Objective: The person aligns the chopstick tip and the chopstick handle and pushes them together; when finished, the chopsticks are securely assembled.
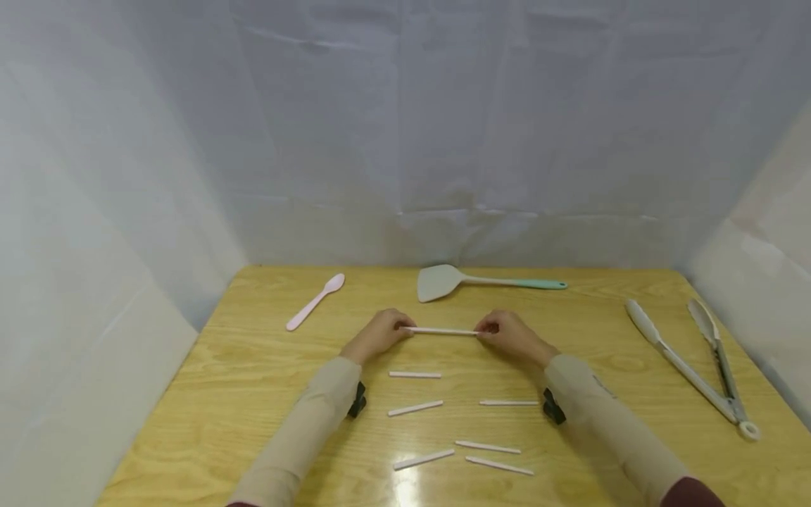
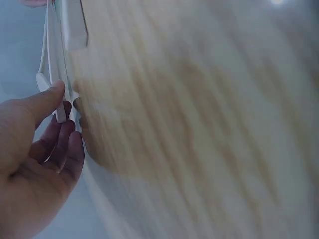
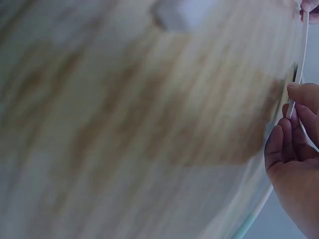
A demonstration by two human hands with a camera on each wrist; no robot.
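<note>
A thin white stick (image 1: 443, 331) stretches level between my two hands, a little above the table. My left hand (image 1: 382, 332) pinches its left end between thumb and fingers. The opposite end is pinched by my right hand (image 1: 514, 336). In the left wrist view, the tip of the stick (image 2: 61, 115) pokes out below the thumb. The right wrist view shows the stick (image 3: 302, 55) running up from the right fingertips toward the other hand. Shorter white sticks lie nearer on the table, among them one stick (image 1: 415, 374) just below the left hand.
On the wooden table (image 1: 253, 394), a pink spoon (image 1: 315, 302) lies at the back left and a spatula (image 1: 440, 283) with a green-tipped handle behind my hands. Opened tongs (image 1: 693, 373) rest at the right. More short sticks (image 1: 424, 460) lie near the front. White sheets (image 1: 393, 141) enclose the table.
</note>
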